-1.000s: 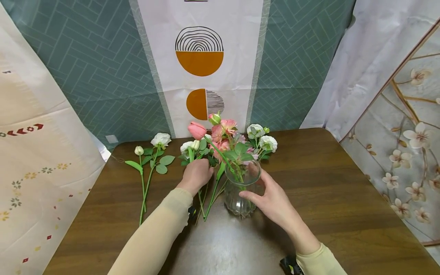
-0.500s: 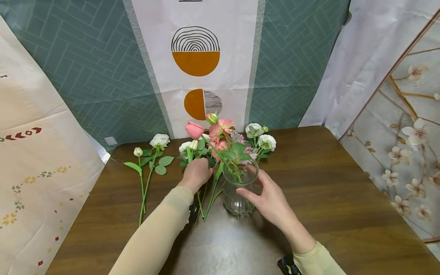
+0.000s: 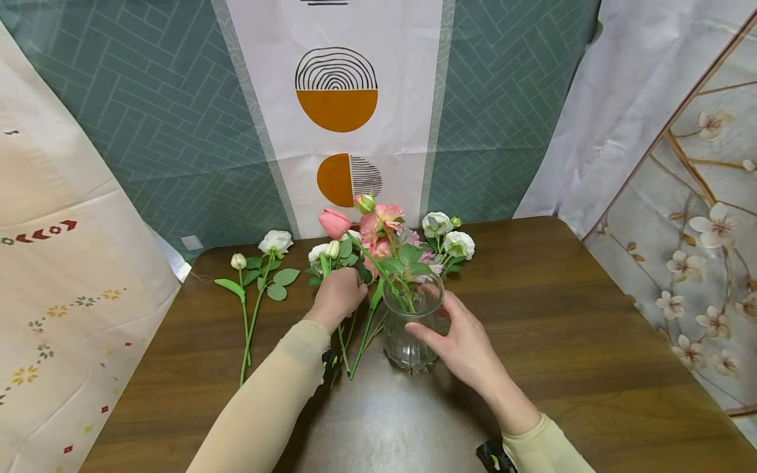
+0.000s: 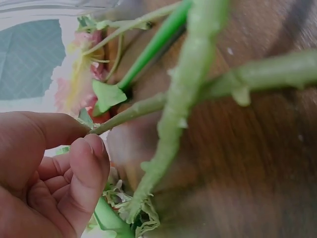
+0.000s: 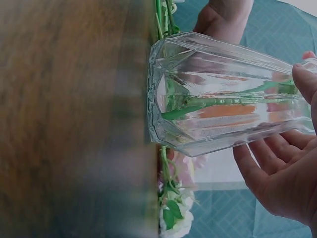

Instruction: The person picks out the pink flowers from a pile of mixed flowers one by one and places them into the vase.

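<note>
My left hand (image 3: 338, 295) pinches a thin green flower stem (image 4: 133, 110) between thumb and index finger, near white blooms (image 3: 317, 253) at the table's back. A second, thicker stem (image 4: 173, 114) crosses it in the left wrist view. My right hand (image 3: 464, 338) holds a clear glass vase (image 3: 408, 348) by its upper part, thumb on the near side and fingers round the far right. The vase stands upright on the table. A pink tulip (image 3: 334, 224) leans left out of it, its green stem (image 5: 218, 101) showing through the glass.
Left on the brown wooden table (image 3: 562, 315) lie a white rose (image 3: 275, 242) and a white tulip (image 3: 238, 261) with long stems. Pink blooms (image 3: 378, 226) and white flowers (image 3: 458, 244) spread behind the vase. A patterned curtain (image 3: 497, 131) hangs behind the table.
The view shifts slightly, so everything appears a little further left than a second ago. Both hands keep their holds, the left on the stem and the right on the vase.
</note>
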`<state>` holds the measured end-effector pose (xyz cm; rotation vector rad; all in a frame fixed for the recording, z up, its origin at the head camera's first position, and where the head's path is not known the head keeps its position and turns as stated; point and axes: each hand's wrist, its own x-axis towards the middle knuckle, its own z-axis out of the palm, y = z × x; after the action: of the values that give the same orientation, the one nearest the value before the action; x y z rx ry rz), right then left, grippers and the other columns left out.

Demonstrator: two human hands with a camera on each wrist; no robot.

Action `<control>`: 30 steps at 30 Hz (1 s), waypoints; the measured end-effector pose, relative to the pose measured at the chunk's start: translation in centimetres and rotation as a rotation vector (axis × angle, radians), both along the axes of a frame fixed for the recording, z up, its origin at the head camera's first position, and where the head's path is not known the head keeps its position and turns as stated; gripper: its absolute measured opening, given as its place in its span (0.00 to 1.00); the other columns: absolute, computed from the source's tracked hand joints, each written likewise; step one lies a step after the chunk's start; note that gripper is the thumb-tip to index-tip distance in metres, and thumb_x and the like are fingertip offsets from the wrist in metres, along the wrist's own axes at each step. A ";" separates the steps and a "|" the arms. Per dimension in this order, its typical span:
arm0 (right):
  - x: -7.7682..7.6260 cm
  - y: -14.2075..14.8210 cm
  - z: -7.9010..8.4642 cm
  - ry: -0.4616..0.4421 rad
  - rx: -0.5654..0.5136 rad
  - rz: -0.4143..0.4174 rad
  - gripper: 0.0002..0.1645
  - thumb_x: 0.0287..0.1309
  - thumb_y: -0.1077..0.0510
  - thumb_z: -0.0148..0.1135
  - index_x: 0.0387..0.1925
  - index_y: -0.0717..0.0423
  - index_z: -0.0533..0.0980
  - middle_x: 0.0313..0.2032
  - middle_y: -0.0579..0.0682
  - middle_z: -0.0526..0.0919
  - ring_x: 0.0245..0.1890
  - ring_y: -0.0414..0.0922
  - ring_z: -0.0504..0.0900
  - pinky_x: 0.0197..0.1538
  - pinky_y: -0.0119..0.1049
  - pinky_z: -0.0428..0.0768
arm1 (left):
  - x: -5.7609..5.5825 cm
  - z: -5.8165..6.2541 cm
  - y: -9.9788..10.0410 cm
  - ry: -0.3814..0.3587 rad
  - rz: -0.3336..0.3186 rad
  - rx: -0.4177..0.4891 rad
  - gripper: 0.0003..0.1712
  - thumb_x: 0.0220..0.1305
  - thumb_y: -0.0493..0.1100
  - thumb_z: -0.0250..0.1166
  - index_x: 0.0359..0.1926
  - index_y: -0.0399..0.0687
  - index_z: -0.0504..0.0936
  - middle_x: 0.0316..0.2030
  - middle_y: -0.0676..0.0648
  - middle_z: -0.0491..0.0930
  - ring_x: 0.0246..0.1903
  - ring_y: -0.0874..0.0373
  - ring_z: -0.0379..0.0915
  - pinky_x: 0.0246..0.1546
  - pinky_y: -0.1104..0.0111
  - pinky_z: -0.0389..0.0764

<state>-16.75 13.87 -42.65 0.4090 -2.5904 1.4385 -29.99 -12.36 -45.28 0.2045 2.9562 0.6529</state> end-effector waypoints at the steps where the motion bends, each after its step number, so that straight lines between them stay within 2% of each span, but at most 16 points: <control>1: 0.0 0.0 0.0 -0.001 -0.001 0.001 0.44 0.63 0.45 0.83 0.77 0.43 0.75 0.72 0.49 0.79 0.65 0.58 0.83 0.66 0.61 0.80 | 0.6 0.9 0.3 -0.003 0.004 0.006 0.31 0.80 0.40 0.63 0.13 0.50 0.73 0.09 0.48 0.74 0.11 0.53 0.77 0.20 0.59 0.78; 3: 0.0 -0.1 0.0 0.001 -0.002 0.001 0.44 0.63 0.45 0.83 0.76 0.43 0.75 0.72 0.49 0.79 0.66 0.58 0.83 0.66 0.61 0.80 | 1.6 2.2 0.6 0.005 0.010 0.010 0.33 0.80 0.40 0.64 0.12 0.51 0.70 0.08 0.49 0.72 0.11 0.54 0.77 0.20 0.62 0.76; 6: 0.0 -0.1 0.0 0.002 0.000 0.002 0.44 0.63 0.44 0.83 0.76 0.43 0.75 0.73 0.49 0.79 0.66 0.58 0.83 0.66 0.61 0.80 | 2.3 3.0 0.6 0.028 0.015 0.001 0.33 0.80 0.40 0.64 0.13 0.53 0.67 0.08 0.52 0.70 0.11 0.56 0.76 0.20 0.65 0.74; 14: 0.0 -0.2 -0.1 0.002 0.003 0.005 0.44 0.64 0.44 0.83 0.76 0.44 0.75 0.73 0.49 0.79 0.65 0.59 0.83 0.66 0.62 0.80 | 3.2 3.9 -0.3 0.047 0.068 0.143 0.17 0.80 0.39 0.63 0.28 0.45 0.77 0.19 0.47 0.78 0.15 0.55 0.80 0.24 0.63 0.77; 22: -0.1 0.0 -0.1 0.017 0.004 0.005 0.43 0.63 0.44 0.83 0.76 0.43 0.75 0.70 0.48 0.80 0.62 0.57 0.83 0.63 0.63 0.81 | 3.9 4.7 -0.7 0.108 0.068 0.180 0.15 0.81 0.42 0.64 0.31 0.47 0.79 0.19 0.48 0.79 0.15 0.55 0.80 0.24 0.61 0.81; 30: -0.1 0.1 -0.1 0.013 0.015 0.000 0.42 0.65 0.43 0.82 0.76 0.42 0.75 0.72 0.49 0.80 0.64 0.58 0.83 0.65 0.61 0.80 | 4.5 5.8 -1.0 0.132 0.079 0.216 0.12 0.82 0.43 0.63 0.37 0.45 0.82 0.20 0.48 0.81 0.16 0.56 0.81 0.24 0.61 0.80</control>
<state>-16.85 13.96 -42.75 0.4189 -2.5924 1.4124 -25.51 -13.33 -39.46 0.1538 3.0279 1.0081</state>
